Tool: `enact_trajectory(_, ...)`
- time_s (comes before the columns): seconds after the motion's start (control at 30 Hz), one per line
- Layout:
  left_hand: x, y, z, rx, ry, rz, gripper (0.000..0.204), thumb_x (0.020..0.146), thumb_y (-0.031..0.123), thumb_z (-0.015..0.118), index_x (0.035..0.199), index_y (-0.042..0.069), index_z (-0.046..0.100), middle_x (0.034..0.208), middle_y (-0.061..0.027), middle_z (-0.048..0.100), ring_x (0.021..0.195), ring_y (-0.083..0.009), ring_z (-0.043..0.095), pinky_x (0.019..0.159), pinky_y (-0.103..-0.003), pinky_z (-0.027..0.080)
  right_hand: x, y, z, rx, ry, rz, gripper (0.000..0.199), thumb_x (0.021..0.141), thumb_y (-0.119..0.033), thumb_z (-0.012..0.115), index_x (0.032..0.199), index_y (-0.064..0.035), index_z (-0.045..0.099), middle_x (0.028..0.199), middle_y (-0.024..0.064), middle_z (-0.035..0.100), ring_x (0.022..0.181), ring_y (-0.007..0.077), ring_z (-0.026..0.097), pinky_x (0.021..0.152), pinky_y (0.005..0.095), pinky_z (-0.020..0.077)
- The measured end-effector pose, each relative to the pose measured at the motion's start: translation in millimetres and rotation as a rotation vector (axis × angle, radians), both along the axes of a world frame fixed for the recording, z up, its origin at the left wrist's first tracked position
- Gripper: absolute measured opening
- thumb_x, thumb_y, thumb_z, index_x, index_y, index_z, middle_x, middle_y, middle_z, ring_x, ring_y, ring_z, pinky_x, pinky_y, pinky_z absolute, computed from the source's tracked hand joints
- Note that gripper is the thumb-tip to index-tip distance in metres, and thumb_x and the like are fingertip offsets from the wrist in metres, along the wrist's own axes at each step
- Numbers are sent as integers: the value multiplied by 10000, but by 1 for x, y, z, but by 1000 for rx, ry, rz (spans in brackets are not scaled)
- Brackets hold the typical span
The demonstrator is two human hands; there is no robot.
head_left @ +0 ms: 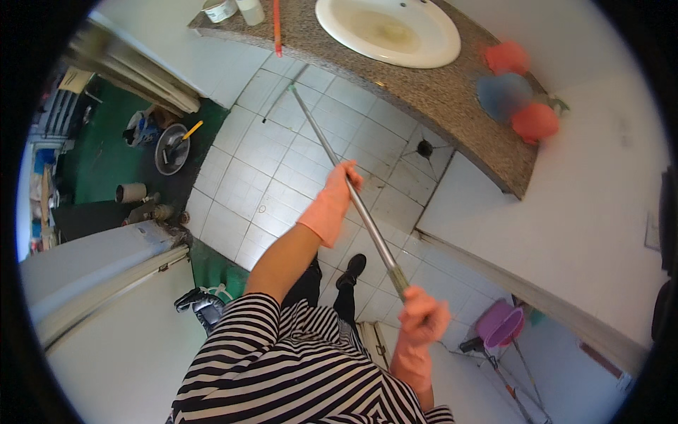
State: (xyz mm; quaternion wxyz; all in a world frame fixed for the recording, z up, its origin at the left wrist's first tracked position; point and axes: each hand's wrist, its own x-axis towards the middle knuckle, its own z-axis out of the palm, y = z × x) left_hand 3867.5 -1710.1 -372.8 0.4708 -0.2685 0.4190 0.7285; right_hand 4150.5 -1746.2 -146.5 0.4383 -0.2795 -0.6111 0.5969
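A long metal-handled floor squeegee (326,148) slants across the view, from lower right to upper left. Its narrow bar head rests on the white tiled floor (240,177) below the counter. My left hand (342,185), in a salmon-pink rubber glove, is wrapped round the middle of the pole. Closer to my body, my right hand (422,318), gloved the same way, is closed round the upper end of the handle, at a worn, yellowish grip section.
A speckled stone counter (424,88) holds a white oval sink (445,53), containers and bright cloth-like bundles. The floor drain (424,148) lies under it. Left, a metal basin (164,162) stands on green floor past a doorway. Lower right are a purple bucket (494,321) and long-handled tools.
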Motion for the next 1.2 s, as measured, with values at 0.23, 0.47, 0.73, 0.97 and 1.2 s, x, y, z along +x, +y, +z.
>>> enact_trajectory(0.23, -171, -9, -90, -168, 184, -36, 192, 932, 153, 552, 1055, 10, 590, 555, -4, 420, 454, -163, 433, 422, -305, 403, -148, 32, -81, -215, -186, -18, 648, 1099, -379, 374, 673, 30, 642, 426, 26, 406, 428, 167, 426, 733, 377, 530)
enact_trajectory(0.47, -111, 24, -163, -425, 744, -634, 72, 822, 127, 713, 829, 57, 731, 665, -97, 650, 579, -226, 617, 552, -389, 526, -82, 41, -66, -426, -162, -224, 552, 1066, -371, 432, 712, -10, 653, 568, 74, 532, 505, 179, 497, 591, 328, 480)
enact_trajectory(0.73, 181, 58, -17, -294, 1233, -1342, 125, 819, 135, 650, 719, 137, 724, 755, -37, 719, 746, -237, 703, 622, -386, 544, 109, 27, 51, -622, -13, -1074, 479, 1057, -408, 517, 707, -83, 557, 541, 48, 471, 569, 203, 549, 641, 309, 504)
enact_trajectory(0.97, 314, 22, 28, -172, 296, -1132, 180, 861, 207, 610, 782, 94, 726, 754, -72, 697, 695, -237, 666, 610, -397, 524, 208, -52, 147, -529, -102, -952, 503, 1072, -432, 479, 682, -117, 518, 563, 28, 452, 471, 162, 416, 690, 334, 531)
enact_trajectory(1.2, 316, -21, 88, -78, -211, -377, 229, 813, 207, 625, 656, 46, 665, 667, -114, 630, 581, -268, 591, 527, -421, 459, 270, 3, 184, -285, 64, -456, 490, 1101, -373, 393, 756, -72, 568, 501, 20, 384, 509, 126, 377, 740, 315, 511)
